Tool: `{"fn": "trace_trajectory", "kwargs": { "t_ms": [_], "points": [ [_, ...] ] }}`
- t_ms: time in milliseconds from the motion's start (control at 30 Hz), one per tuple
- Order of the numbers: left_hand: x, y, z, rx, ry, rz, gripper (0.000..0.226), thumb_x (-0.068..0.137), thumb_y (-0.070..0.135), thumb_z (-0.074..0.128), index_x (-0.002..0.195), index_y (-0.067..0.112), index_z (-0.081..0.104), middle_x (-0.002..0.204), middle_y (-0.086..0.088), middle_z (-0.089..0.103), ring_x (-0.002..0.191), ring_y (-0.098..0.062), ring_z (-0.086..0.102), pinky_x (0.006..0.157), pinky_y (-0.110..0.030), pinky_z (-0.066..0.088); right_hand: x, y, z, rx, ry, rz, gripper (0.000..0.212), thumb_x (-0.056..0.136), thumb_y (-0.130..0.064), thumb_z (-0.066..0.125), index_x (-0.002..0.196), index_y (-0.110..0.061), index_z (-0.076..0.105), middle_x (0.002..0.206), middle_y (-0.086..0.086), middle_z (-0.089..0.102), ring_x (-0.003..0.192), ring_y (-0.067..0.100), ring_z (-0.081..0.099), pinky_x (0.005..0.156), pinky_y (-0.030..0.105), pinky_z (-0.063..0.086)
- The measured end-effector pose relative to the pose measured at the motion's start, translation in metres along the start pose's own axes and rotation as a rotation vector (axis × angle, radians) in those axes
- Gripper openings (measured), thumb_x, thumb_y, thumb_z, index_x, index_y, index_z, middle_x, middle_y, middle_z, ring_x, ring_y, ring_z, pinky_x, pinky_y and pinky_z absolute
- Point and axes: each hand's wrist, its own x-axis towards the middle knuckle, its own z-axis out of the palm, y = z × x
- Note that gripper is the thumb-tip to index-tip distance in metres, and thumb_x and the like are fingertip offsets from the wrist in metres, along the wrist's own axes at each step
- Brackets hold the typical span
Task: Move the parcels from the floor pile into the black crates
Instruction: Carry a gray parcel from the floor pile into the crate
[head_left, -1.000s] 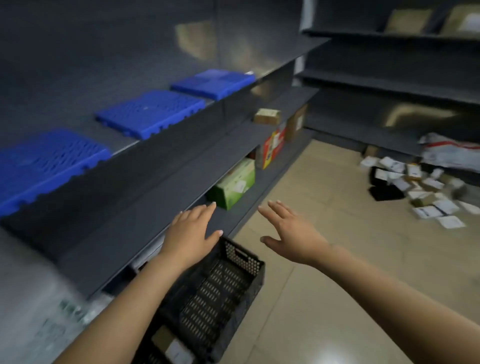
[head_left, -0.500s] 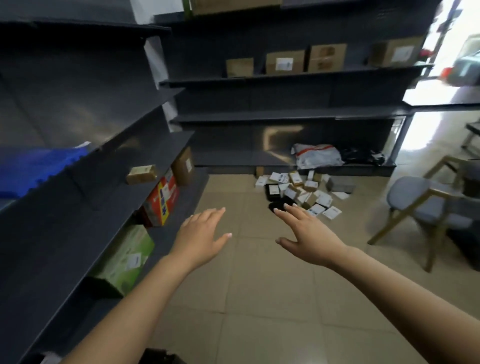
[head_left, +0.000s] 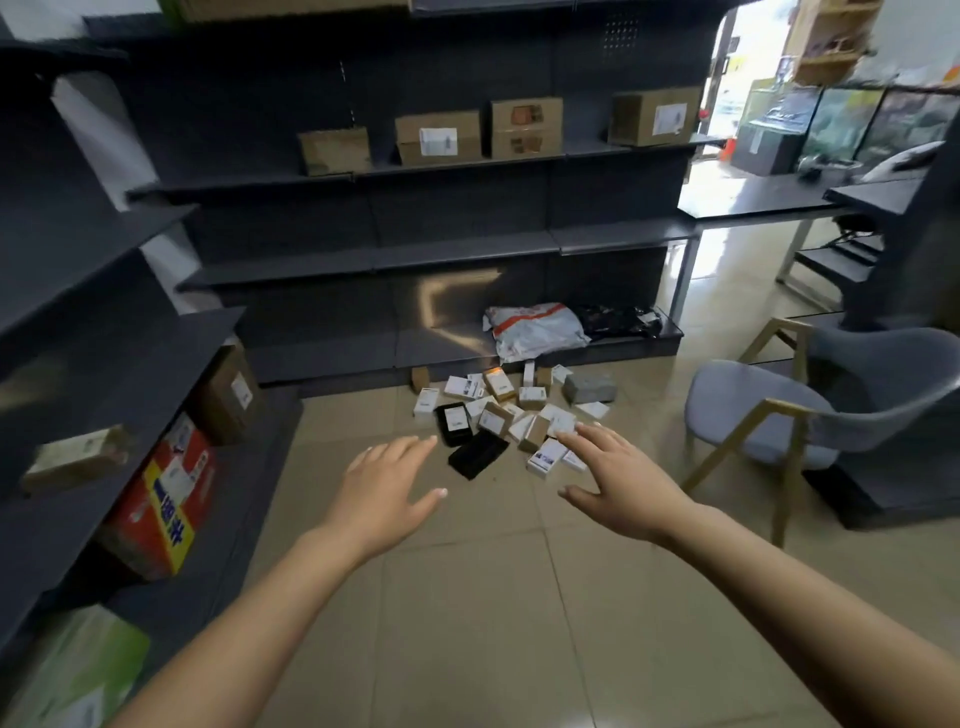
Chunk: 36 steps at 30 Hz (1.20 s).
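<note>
A pile of small parcels (head_left: 501, 410) lies on the tiled floor in front of the far shelving: several white and brown boxes, a grey block (head_left: 589, 387) and two black packets (head_left: 478, 453). My left hand (head_left: 387, 491) and my right hand (head_left: 618, 480) reach forward with fingers spread, both empty and well short of the pile. The black crates are out of view.
Dark shelving (head_left: 130, 332) runs along the left with a red-and-yellow box (head_left: 166, 496) and a brown carton (head_left: 228, 397). Cardboard boxes (head_left: 439, 137) stand on the far shelf. A white mailer bag (head_left: 535, 330) lies on the bottom shelf. A grey chair (head_left: 769, 415) stands at right.
My view has swung from the left shelves and black crate toward the floor pile, which is now nearer and centred. Both hands stay outstretched and empty.
</note>
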Motion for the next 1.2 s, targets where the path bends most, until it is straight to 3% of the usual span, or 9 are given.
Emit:
{"fn": "trace_trajectory", "kwargs": {
  "t_ms": [500,867,1200],
  "points": [
    [0.335,-0.037,0.039,0.001,-0.132,0.185,0.071,0.09,0.057,0.048,0.15,0.028,0.022,0.152,0.006,0.031,0.138,-0.017,0.031,0.113,-0.036,0.027,0.227,0.161,0.002,0.017,-0.073,0.324,0.071,0.093,-0.049,0.051,0.152,-0.027,0.019,0.159,0.003,0.019,0.148,0.021,0.012,0.117,0.033,0.017],
    [0.584,-0.01,0.105,0.01,-0.219,0.126,0.075,0.089,0.061,0.047,0.15,0.028,0.021,0.151,0.003,0.032,0.136,-0.02,0.033,0.113,-0.039,0.028,0.42,0.341,-0.008,0.003,-0.18,0.31,0.073,0.093,-0.046,0.053,0.153,-0.026,0.016,0.159,0.004,0.019,0.147,0.023,0.014,0.118,0.034,0.017],
    [0.77,-0.021,0.147,-0.037,-0.254,0.14,0.077,0.089,0.062,0.046,0.151,0.025,0.02,0.152,0.001,0.031,0.137,-0.02,0.032,0.112,-0.036,0.028,0.6,0.449,-0.005,-0.042,-0.281,0.275,0.073,0.093,-0.043,0.053,0.153,-0.024,0.016,0.158,0.007,0.02,0.146,0.025,0.017,0.116,0.034,0.02]
  ]
}}
